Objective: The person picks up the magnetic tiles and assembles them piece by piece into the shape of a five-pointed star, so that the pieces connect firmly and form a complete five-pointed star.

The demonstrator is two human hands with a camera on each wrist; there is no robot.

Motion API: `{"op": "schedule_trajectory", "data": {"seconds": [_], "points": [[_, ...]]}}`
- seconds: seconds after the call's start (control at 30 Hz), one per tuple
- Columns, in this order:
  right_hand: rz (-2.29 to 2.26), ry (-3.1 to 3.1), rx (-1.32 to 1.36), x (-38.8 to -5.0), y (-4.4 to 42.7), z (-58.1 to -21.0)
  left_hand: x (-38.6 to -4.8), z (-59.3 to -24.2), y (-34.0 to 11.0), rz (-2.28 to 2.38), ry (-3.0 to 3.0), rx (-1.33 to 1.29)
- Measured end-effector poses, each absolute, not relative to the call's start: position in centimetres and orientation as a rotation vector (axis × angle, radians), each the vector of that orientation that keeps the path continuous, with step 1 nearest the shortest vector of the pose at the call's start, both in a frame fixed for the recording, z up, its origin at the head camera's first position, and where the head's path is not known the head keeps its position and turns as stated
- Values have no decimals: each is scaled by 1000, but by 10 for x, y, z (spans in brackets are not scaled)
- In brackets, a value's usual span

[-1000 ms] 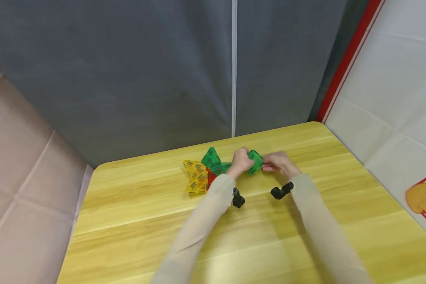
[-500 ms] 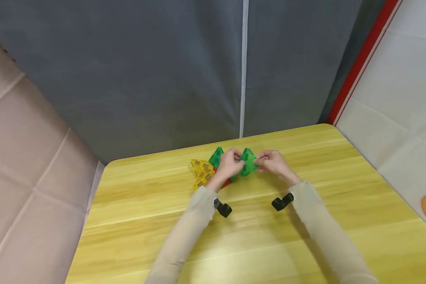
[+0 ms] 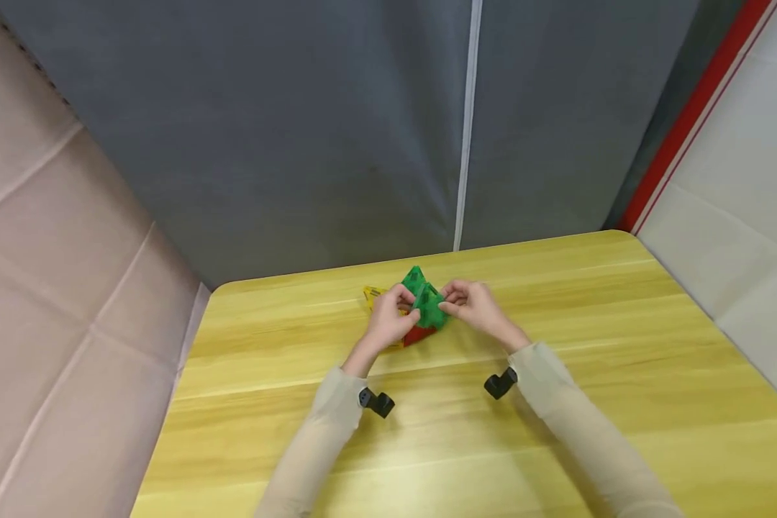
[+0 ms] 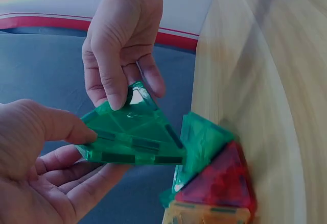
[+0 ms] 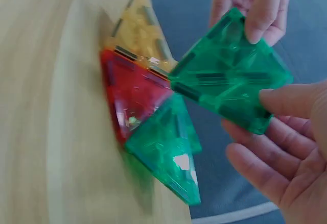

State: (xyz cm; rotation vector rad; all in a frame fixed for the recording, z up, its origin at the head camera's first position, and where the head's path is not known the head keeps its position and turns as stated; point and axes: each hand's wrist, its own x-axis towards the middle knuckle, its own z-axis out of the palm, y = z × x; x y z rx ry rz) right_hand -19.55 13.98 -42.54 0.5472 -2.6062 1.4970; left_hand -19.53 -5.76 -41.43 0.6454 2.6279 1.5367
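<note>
Between my two hands is a pair of joined green translucent triangular magnetic tiles, folded along a shared edge. My left hand pinches its left corner between thumb and fingers, and my right hand pinches the right corner. Beside it, on the table, lies a build of magnetic tiles: a red tile in the middle, yellow tiles on one side and another green tile on the other. One corner of the held pair comes close to this build; whether they touch I cannot tell.
The wooden table runs to a grey curtain at the back. A pale padded wall stands to the left, and a white panel with a red border to the right. Each wrist carries a small black camera.
Both hands have moved left and nearer with the green tiles, which are now in front of the build. The tiles have turned in the fingers. The head view has shifted slightly.
</note>
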Motion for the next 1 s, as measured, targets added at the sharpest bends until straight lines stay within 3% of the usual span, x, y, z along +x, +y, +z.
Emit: {"op": "schedule_trajectory", "data": {"seconds": [0.37, 0.63, 1.0], "points": [[971, -2290, 878, -191, 130, -442, -184, -431, -67, 1464, 2877, 978], [768, -2257, 1022, -188, 131, -457, -172, -444, -63, 1091, 3171, 1171], [589, -2489, 1084, -184, 133, -474, -166, -460, -60, 724, 3214, 1135]]}}
